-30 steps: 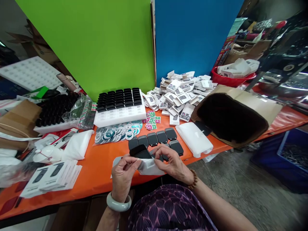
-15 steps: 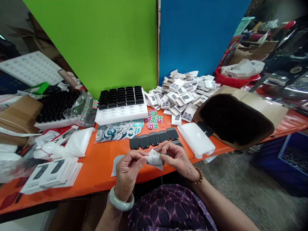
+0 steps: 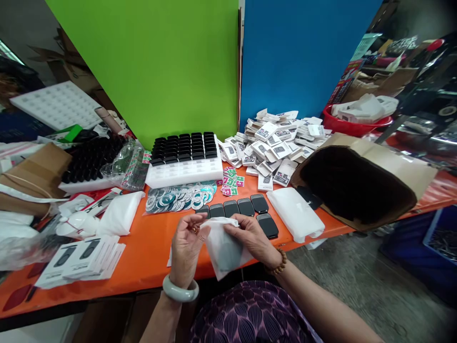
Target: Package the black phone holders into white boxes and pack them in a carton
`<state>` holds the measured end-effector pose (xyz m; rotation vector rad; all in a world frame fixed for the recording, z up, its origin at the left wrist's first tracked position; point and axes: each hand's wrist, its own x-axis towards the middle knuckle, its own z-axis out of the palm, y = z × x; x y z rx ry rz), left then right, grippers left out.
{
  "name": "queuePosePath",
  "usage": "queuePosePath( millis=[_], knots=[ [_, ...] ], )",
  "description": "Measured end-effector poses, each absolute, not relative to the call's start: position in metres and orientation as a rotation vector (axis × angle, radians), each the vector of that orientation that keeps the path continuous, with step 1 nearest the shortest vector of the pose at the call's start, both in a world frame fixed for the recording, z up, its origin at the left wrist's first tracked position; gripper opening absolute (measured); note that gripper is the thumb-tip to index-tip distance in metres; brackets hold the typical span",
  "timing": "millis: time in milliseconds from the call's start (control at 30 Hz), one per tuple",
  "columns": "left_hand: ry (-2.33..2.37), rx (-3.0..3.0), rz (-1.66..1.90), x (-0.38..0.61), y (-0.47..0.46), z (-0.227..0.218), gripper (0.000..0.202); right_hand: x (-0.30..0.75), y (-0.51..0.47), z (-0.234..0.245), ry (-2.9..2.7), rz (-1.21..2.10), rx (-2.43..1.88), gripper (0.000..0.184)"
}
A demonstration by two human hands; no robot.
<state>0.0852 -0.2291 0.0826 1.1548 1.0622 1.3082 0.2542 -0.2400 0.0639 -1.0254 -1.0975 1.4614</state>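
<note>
A frosted translucent pouch (image 3: 215,252) hangs upright between my hands, with a dark flat shape showing through it. My right hand (image 3: 255,238) grips its upper right edge, thumb in front. At the upper left edge, my left hand (image 3: 187,245) is closed with curled fingers, its thumb against the pouch. Just beyond lie dark rounded-square devices (image 3: 267,225) in a row, partly hidden by the pouch and hands. To their right rests a stack of white frosted pouches (image 3: 298,214). Round ring stickers in clear film (image 3: 178,197) lie behind my left hand.
A white foam tray (image 3: 183,172) holds several black devices. Small pink and green cards (image 3: 231,181) lie beside it. White boxes (image 3: 274,140) are heaped at the back; more boxes (image 3: 80,259) sit front left. An open carton (image 3: 385,152) stands right, near a red basin (image 3: 353,125).
The crumpled white pouch in my fingers now hangs spread out, with a dark shape visible inside. My right hand has shifted slightly left and down. The view has shifted slightly.
</note>
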Motion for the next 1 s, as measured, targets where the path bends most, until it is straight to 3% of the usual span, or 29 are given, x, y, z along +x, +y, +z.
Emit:
queuePosePath(
  millis=[100, 233, 400, 500, 800, 1000],
  knots=[
    [1.063, 1.038, 1.166, 0.082, -0.236, 0.069, 0.039, 0.251, -0.235, 0.065, -1.008, 1.465, -1.062, 0.036],
    [1.013, 0.863, 0.959, 0.09, -0.258, 0.051, 0.047, 0.245, -0.234, 0.063, -1.123, 1.339, -1.155, 0.036],
    [0.984, 0.485, 1.111, 0.105, -0.266, 0.037, 0.048, 0.232, -0.231, 0.082, -1.738, 1.014, -1.248, 0.035],
    [0.875, 0.249, 1.165, 0.106, -0.262, 0.037, 0.035, 0.231, -0.22, 0.104, -2.05, 0.87, -1.197, 0.029],
    [0.729, 0.089, 1.147, 0.095, -0.263, 0.045, 0.038, 0.239, -0.203, 0.112, -2.006, 1.128, -1.243, 0.02],
    [0.722, 0.406, 1.211, 0.08, -0.26, 0.033, 0.054, 0.242, -0.215, 0.121, -1.986, 1.276, -0.912, 0.02]
  ],
)
